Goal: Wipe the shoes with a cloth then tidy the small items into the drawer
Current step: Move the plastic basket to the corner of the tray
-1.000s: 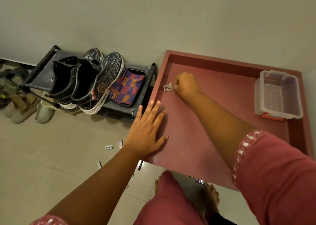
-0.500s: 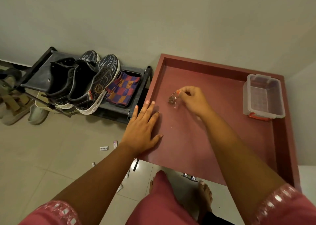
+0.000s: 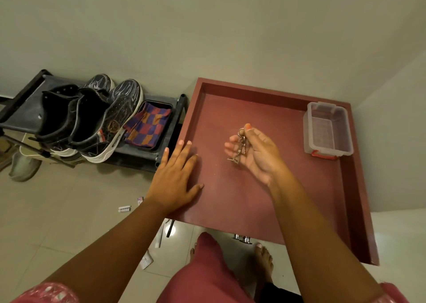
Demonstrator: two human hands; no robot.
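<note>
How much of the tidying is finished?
Looks done: the shoes sit on the rack with the cloth beside them. In hand: the right hand holds a keychain over the drawer. Left: small items on the floor.

shoes (image 3: 92, 118) and cloth (image 3: 148, 127) on rack (image 3: 143, 156) left of drawer (image 3: 230, 210), plastic box (image 3: 328, 128) in drawer's far right corner

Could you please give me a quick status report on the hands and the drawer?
Left hand flat on drawer edge. Right hand pinching metal keyring above drawer floor. Small items on floor tiles. Nothing blocking.
</note>
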